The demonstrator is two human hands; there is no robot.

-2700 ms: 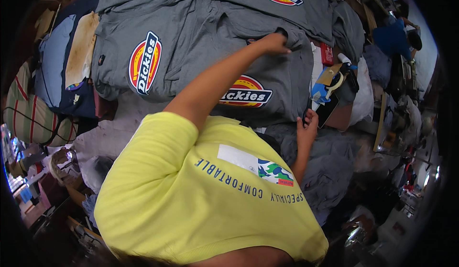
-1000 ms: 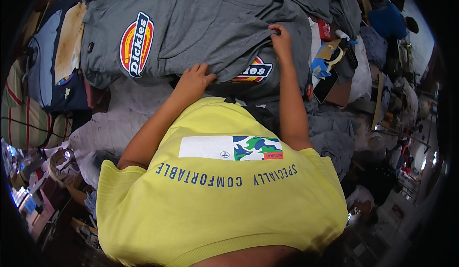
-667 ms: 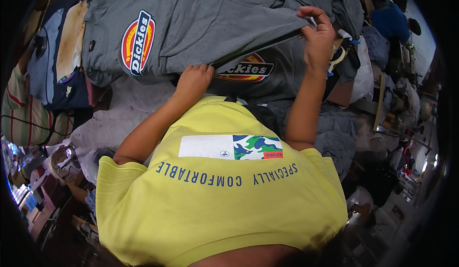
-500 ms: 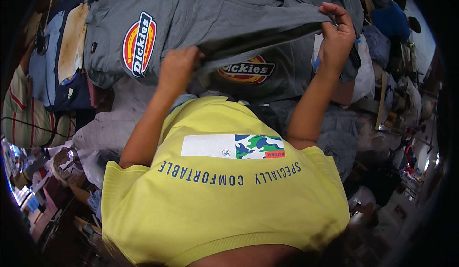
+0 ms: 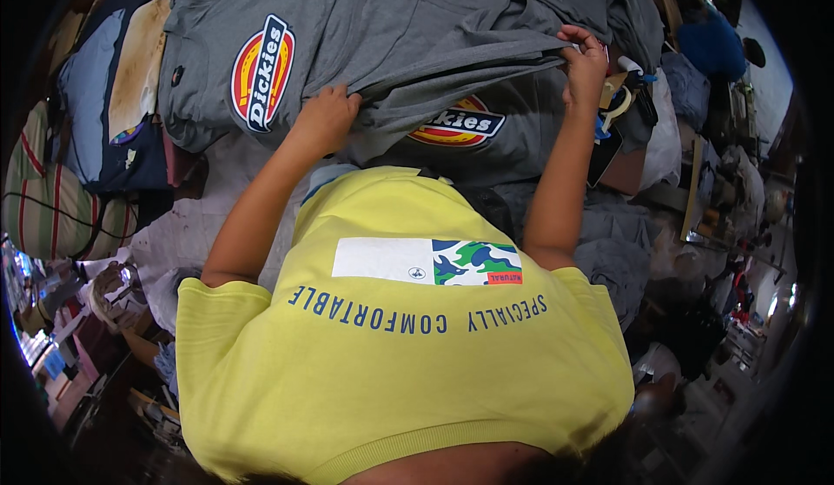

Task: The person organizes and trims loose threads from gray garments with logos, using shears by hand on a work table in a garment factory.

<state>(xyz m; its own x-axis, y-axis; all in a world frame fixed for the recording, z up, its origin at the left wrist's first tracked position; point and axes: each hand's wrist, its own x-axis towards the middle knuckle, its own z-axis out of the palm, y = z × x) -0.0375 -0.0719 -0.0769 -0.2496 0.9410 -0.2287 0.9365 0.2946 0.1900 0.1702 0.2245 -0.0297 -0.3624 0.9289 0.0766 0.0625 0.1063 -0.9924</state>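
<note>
Grey T-shirts with a red, yellow and blue printed badge lie spread over the table in front of me. My left hand (image 5: 328, 118) is closed on the near edge of the upper grey T-shirt (image 5: 373, 33), right of its badge. Farther right, my right hand (image 5: 586, 66) pinches the same T-shirt's edge between thumb and fingers. The cloth hangs in folds between both hands. Beneath it another grey T-shirt (image 5: 530, 107) lies with its badge partly covered by the folds.
Blue and tan folded cloths (image 5: 139, 59) lie at the left, above a striped cushion (image 5: 65, 189). Beside my right wrist are a roll of tape (image 5: 618, 107) and a white plastic bag (image 5: 662, 129). A blue bundle (image 5: 711, 46) sits at the far right.
My right hand has come down and a little left, lowering the T-shirt's edge. The opened fold between the hands has collapsed. My left hand has moved slightly.
</note>
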